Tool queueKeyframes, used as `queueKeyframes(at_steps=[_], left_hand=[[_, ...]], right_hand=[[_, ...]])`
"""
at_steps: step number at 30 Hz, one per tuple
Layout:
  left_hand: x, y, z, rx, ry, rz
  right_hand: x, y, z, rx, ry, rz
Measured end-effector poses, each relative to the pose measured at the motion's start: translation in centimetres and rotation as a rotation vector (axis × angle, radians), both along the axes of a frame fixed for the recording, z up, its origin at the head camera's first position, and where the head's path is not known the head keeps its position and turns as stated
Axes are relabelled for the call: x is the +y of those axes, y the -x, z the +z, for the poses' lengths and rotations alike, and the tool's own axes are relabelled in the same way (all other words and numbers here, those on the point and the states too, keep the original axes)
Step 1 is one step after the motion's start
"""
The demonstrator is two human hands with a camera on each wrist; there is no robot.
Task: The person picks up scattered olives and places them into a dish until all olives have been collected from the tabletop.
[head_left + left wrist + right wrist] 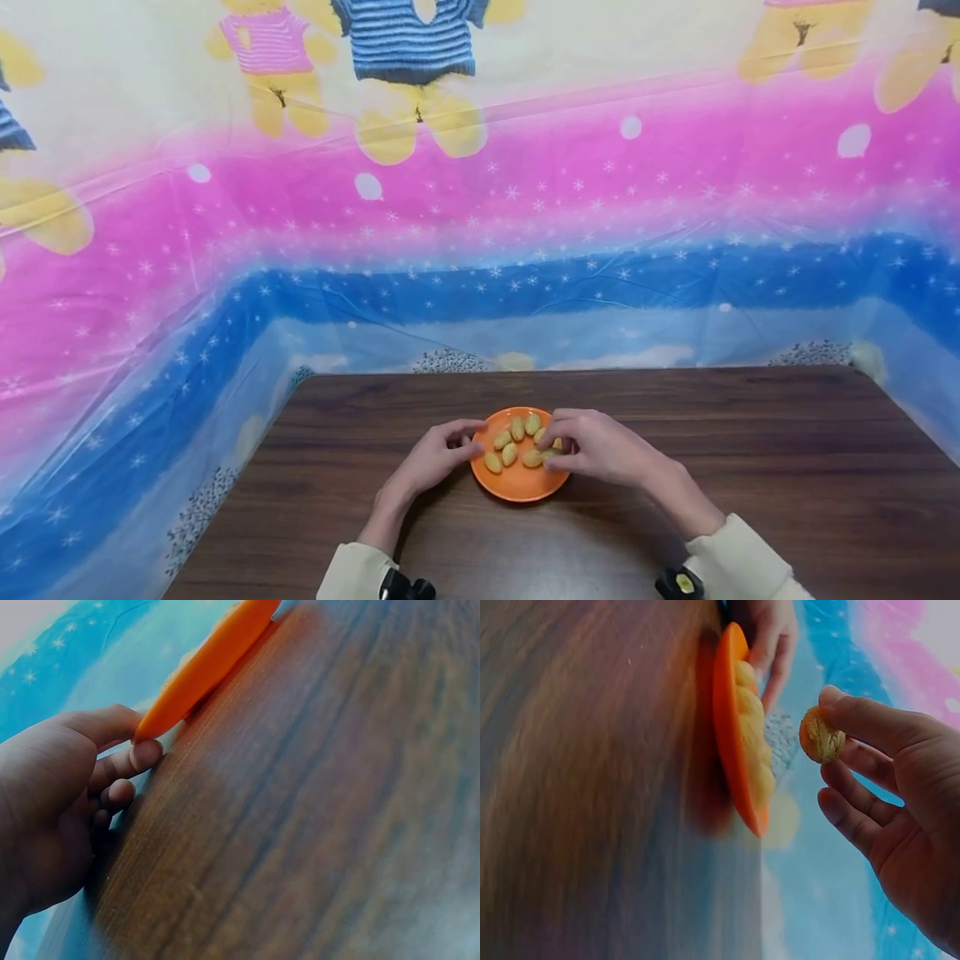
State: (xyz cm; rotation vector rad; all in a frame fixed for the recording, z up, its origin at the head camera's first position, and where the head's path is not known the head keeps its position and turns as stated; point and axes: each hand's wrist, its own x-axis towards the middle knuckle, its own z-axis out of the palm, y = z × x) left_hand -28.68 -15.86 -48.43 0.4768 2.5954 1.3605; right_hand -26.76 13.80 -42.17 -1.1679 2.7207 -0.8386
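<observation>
An orange plate [520,487] stands on the table with several small oval golden cookies [510,454] spread over it. At its left edge, my left hand [438,457] pinches the rim; the left wrist view shows thumb and fingertips on the orange edge [161,720]. Over the plate's right side is my right hand [603,450]. Between its thumb and fingers it holds one cookie [822,736], rough and cracked on the surface, raised above the plate in the right wrist view. My right fingers hide part of the cookies on that side in the head view.
The dark wooden table [360,408] reaches back to a printed cloth [480,292] with bears and snowflakes, which hangs behind and along the sides. Black devices [680,583] are worn at both wrists, beside cream sleeves [738,558].
</observation>
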Motion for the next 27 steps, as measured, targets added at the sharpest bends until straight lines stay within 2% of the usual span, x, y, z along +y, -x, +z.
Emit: queueKeyframes(at_steps=[8, 15, 21, 27], left_hand=[[0.1, 0.1, -0.1, -0.002, 0.014, 0.005], [0.0, 0.1, -0.1, 0.005, 0.015, 0.000], [-0.2, 0.0, -0.3, 0.002, 0.012, -0.001], [-0.2, 0.0, -0.3, 0.008, 0.017, 0.003]], right_hand=[[-2.5, 0.6, -1.1, -0.036, 0.008, 0.048], [-3.9, 0.7, -2.2, -0.054, -0.014, 0.038], [-4.8, 0.8, -3.1, -0.024, -0.040, 0.048], [-5.3, 0.7, -3.3, 0.011, -0.061, 0.041]])
